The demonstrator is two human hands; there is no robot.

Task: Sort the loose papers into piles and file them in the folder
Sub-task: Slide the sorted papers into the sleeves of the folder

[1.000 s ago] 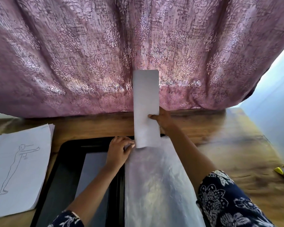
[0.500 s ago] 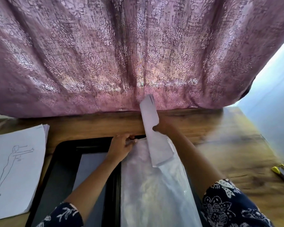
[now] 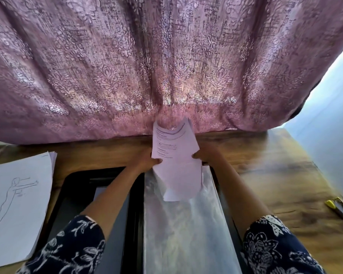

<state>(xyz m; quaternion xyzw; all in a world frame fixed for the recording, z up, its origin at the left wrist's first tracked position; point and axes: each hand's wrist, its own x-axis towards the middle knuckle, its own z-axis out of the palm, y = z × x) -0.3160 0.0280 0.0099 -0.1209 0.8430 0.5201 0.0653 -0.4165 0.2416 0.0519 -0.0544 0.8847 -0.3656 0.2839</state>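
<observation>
My left hand point(image 3: 147, 162) and right hand point(image 3: 205, 155) pinching the side edges of a curled printed sheet point(image 3: 173, 155) above the clear sleeve point(image 3: 182, 234) of my open black folder point(image 3: 77, 186), sketch pile point(image 3: 18, 204) left on the tabletop point(image 3: 285, 175), pink curtain point(image 3: 166, 56) behind.

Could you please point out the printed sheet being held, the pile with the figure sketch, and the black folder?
printed sheet point(image 3: 176, 165): head view, on its middle, just below the print.
sketch pile point(image 3: 22, 210): head view, on the top sheet's blank middle.
black folder point(image 3: 76, 182): head view, on its bare far-left corner.
</observation>
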